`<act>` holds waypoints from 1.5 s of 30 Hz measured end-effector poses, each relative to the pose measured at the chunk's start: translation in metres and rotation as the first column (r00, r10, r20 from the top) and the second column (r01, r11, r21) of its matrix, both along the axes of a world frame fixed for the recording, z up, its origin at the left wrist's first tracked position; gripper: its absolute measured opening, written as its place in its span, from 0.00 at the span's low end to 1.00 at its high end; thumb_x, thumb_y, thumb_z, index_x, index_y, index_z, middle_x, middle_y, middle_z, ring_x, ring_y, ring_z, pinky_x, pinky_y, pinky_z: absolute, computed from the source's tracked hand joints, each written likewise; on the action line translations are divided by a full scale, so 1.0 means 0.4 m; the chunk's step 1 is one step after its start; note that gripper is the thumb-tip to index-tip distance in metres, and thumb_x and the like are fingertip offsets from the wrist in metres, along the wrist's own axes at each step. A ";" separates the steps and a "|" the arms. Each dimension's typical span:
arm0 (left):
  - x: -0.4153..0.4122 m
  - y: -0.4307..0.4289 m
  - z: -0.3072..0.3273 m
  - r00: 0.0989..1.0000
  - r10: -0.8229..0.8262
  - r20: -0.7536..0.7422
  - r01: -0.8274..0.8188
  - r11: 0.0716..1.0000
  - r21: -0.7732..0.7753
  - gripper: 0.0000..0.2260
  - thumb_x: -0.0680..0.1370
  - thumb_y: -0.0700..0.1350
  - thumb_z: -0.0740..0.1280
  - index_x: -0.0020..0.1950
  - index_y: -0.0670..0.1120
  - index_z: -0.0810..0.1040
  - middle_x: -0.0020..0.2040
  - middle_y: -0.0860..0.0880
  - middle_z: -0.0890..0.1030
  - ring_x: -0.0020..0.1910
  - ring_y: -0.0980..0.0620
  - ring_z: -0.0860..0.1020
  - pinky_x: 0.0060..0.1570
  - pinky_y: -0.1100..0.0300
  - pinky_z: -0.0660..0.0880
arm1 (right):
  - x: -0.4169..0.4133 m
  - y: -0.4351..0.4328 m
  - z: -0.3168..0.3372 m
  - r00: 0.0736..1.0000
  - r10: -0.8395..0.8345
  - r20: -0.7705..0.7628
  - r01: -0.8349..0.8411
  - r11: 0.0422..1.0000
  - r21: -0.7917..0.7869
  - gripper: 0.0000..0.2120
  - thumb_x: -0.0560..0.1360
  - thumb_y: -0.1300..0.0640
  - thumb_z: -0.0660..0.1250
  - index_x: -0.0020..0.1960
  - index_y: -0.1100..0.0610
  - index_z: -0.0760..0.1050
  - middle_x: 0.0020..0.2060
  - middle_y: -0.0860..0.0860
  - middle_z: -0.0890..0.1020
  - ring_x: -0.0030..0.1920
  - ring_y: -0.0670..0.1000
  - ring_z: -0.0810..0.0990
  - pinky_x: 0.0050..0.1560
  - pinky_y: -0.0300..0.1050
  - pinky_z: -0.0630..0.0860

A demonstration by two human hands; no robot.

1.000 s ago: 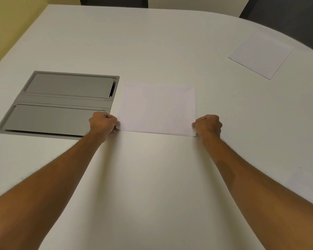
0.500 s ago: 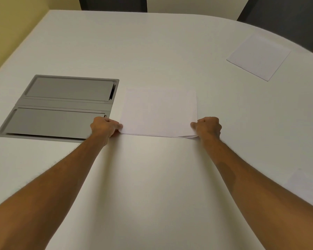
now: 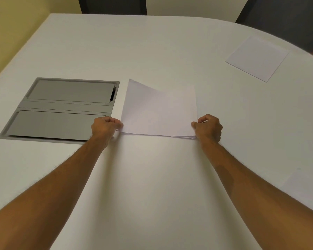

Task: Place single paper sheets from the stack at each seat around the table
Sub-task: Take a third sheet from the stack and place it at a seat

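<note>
At the near corners of the top sheet (image 3: pixel 159 110), both hands are pinched shut on the paper: the left hand (image 3: pixel 105 126) grips the near left corner and the right hand (image 3: pixel 209 128) the near right corner, thumbs on top and the other fingers curled under. That sheet is lifted and bowed, its far left corner standing highest, while its near edge runs just above the stack (image 3: pixel 182 136), of which only a thin sliver of edges shows below the right-hand corner. The stack lies flat on the white table (image 3: pixel 152 51), just right of a grey recessed panel (image 3: pixel 61 109) with two closed flaps set into the tabletop; the left hand sits at that panel's near right corner. Well apart, near the curved far-right edge, a single sheet (image 3: pixel 257 58) lies flat. Another pale sheet (image 3: pixel 304 186) shows faintly at the right edge, close to the right forearm. Dark chair backs (image 3: pixel 112 5) stand beyond the far edge.
</note>
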State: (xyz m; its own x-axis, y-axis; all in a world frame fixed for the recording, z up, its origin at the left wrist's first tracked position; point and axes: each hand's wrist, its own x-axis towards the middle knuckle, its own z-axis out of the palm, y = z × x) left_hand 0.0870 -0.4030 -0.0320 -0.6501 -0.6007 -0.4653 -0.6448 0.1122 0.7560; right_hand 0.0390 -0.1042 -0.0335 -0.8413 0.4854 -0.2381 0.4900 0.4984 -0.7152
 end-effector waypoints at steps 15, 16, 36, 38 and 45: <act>0.164 0.032 0.102 0.956 0.134 -0.261 -0.072 0.970 0.234 0.03 0.75 0.35 0.74 0.46 0.39 0.82 0.51 0.40 0.83 0.36 0.48 0.82 0.44 0.60 0.84 | 0.091 0.037 0.110 0.975 0.048 -0.218 -0.145 0.879 -0.455 0.06 0.76 0.66 0.70 0.51 0.59 0.77 0.43 0.55 0.82 0.41 0.51 0.82 0.33 0.47 0.84; 0.190 0.036 0.117 0.952 0.148 -0.268 -0.080 0.965 0.248 0.03 0.75 0.35 0.74 0.47 0.38 0.81 0.50 0.40 0.83 0.36 0.48 0.83 0.45 0.60 0.83 | 0.099 0.039 0.127 0.972 0.050 -0.229 -0.161 0.853 -0.496 0.07 0.76 0.67 0.69 0.52 0.60 0.77 0.43 0.56 0.82 0.42 0.50 0.83 0.34 0.47 0.84; 0.712 -0.040 0.303 0.874 0.349 -0.337 -0.177 0.876 0.449 0.07 0.78 0.40 0.72 0.55 0.40 0.82 0.48 0.46 0.87 0.47 0.48 0.85 0.50 0.54 0.80 | 0.275 -0.123 0.365 0.841 0.482 -0.246 -0.515 0.574 -0.637 0.12 0.77 0.63 0.70 0.60 0.63 0.78 0.47 0.55 0.84 0.45 0.52 0.84 0.43 0.48 0.84; 0.757 -0.046 0.317 0.841 0.416 -0.345 -0.236 0.858 0.457 0.05 0.78 0.39 0.71 0.52 0.38 0.82 0.44 0.48 0.87 0.45 0.49 0.84 0.53 0.52 0.80 | 0.304 -0.173 0.383 0.854 0.453 -0.256 -0.487 0.521 -0.701 0.12 0.77 0.61 0.70 0.60 0.62 0.78 0.46 0.54 0.85 0.45 0.53 0.84 0.46 0.50 0.84; 0.871 -0.071 0.356 0.721 0.601 -0.346 -0.361 0.751 0.552 0.08 0.78 0.35 0.70 0.54 0.45 0.82 0.49 0.49 0.88 0.50 0.51 0.85 0.50 0.57 0.80 | 0.474 -0.384 0.394 0.842 0.502 -0.197 -0.413 0.367 -0.833 0.04 0.77 0.61 0.69 0.52 0.58 0.78 0.44 0.55 0.86 0.43 0.56 0.86 0.46 0.50 0.83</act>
